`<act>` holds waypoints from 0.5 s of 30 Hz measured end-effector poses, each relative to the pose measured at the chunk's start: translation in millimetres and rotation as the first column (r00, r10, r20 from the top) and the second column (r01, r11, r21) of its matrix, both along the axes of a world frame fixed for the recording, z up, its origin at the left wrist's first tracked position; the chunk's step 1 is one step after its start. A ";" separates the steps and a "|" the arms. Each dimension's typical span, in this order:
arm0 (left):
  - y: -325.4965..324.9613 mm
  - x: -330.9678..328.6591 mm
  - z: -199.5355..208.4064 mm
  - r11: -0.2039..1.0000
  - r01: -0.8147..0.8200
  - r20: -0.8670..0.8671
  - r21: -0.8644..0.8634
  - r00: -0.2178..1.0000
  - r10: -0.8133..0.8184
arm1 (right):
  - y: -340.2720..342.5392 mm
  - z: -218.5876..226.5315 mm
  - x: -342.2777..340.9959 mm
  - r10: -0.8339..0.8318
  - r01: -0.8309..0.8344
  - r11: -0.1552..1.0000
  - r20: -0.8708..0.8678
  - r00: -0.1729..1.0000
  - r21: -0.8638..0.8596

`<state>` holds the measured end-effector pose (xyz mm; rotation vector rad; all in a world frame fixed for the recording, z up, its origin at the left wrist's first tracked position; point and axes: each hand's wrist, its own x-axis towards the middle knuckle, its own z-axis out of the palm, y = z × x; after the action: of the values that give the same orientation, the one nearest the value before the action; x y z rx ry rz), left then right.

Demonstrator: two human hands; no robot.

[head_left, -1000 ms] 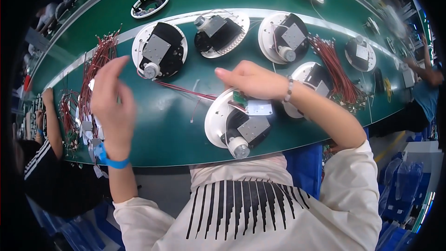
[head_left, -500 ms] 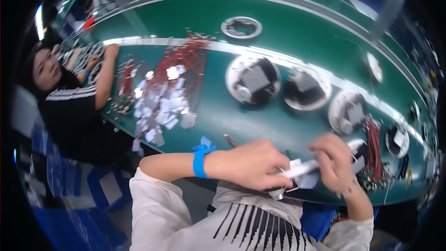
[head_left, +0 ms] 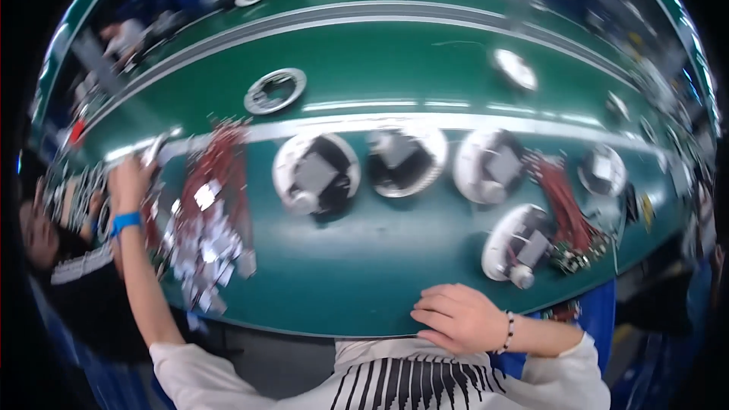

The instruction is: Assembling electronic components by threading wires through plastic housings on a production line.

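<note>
My left hand (head_left: pixel 130 181), a blue band round its wrist, is stretched out to the far left of the green table. A blurred whitish piece (head_left: pixel 156 149) is at its fingertips; whether the fingers grip it I cannot tell. Just right of this arm lies a pile of red wires (head_left: pixel 220 159) with silvery-white rectangular pads (head_left: pixel 209 247). My right hand (head_left: pixel 459 317), wearing a beaded bracelet, lies at the table's near edge with its fingers loosely spread and nothing in them. Nearest to it is a round white unit (head_left: pixel 507 239) with a dark inside and a grey box.
Three similar round units (head_left: pixel 317 173) stand in a row across the middle. A white ring (head_left: pixel 275 91) lies beyond the pale strip. Red wires with green circuit boards (head_left: pixel 581 254) and a smaller round unit (head_left: pixel 602 171) are at right. At far left sits a co-worker (head_left: pixel 83 273).
My left hand has left the white piece at the near edge and swung far left. My right hand has lowered onto the table edge. A round unit now stands near it. The view has turned right.
</note>
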<state>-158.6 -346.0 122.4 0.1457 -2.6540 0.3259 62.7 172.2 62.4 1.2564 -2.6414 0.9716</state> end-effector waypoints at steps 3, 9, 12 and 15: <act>-37.4 -30.3 -59.1 0.978 -0.190 0.009 0.086 0.982 0.190 | 32.3 37.7 -6.3 -0.105 0.117 0.989 -0.133 0.986 0.088; -33.0 -36.9 -87.5 0.981 -0.186 -0.005 -0.055 0.983 0.186 | 103.7 98.1 -54.1 -0.236 0.341 0.908 -0.374 0.897 0.243; -1.0 -29.4 -64.7 0.958 -0.255 0.119 -0.131 0.955 0.270 | 141.6 87.8 -113.5 -0.338 0.537 0.727 -0.458 0.822 0.428; 65.3 -26.0 -51.3 0.960 -0.193 -0.044 -0.201 0.981 0.188 | 199.2 38.3 -174.6 -0.341 0.664 0.440 -0.572 0.746 0.604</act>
<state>-184.6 -280.7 71.1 0.3380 -2.5676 0.6535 -111.9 371.5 100.7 0.4396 -2.8433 -0.5771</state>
